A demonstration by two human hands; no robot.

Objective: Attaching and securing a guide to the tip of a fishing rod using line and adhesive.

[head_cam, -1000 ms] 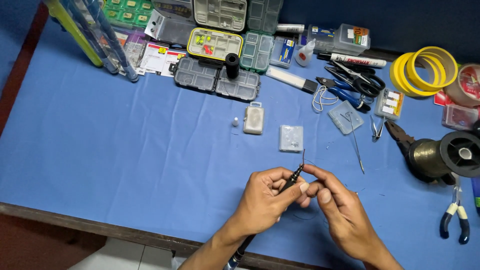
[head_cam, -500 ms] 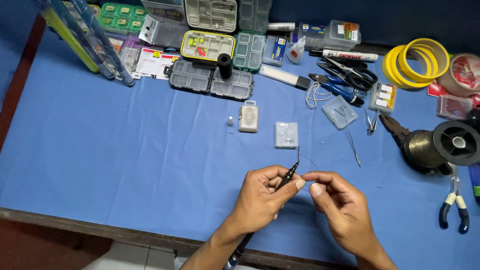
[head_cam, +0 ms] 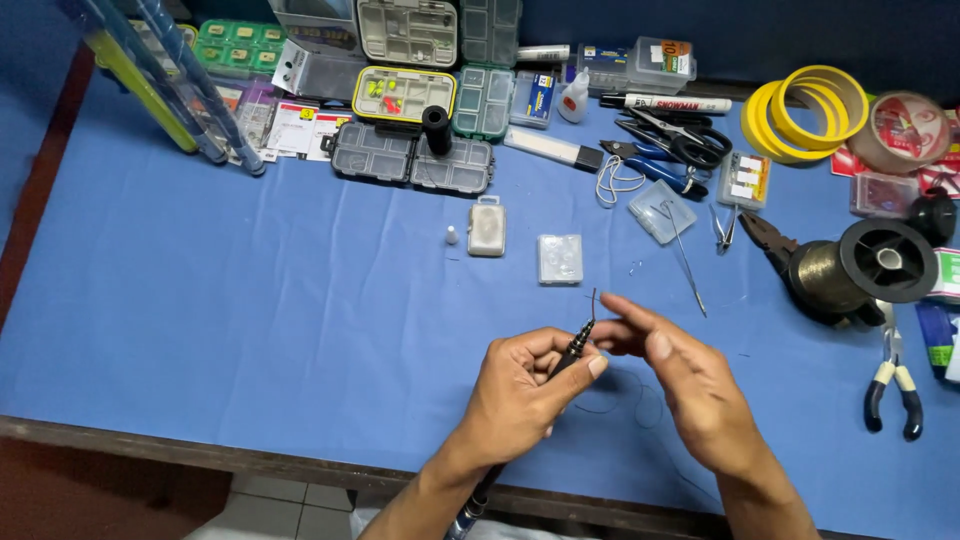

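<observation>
— Where's the rod tip?
— The rod tip (head_cam: 578, 347) is over the blue table (head_cam: 250, 290), pinched in my left hand (head_cam: 520, 395).
— And your right hand?
— My right hand (head_cam: 685, 385) pinches thin line just beside the tip. A small clear box (head_cam: 560, 259) lies beyond.

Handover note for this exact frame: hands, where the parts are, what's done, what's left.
Left hand: shut on the thin black rod, tip up, butt running off the table edge toward the body.
Right hand: fingers pinched beside the rod tip; whether it grips the thin line looped under the hands cannot be told.
Nearby, untouched: small clear box, line spool, pliers.
Done: rod in hand.
Left: line not visibly through the tip.
</observation>
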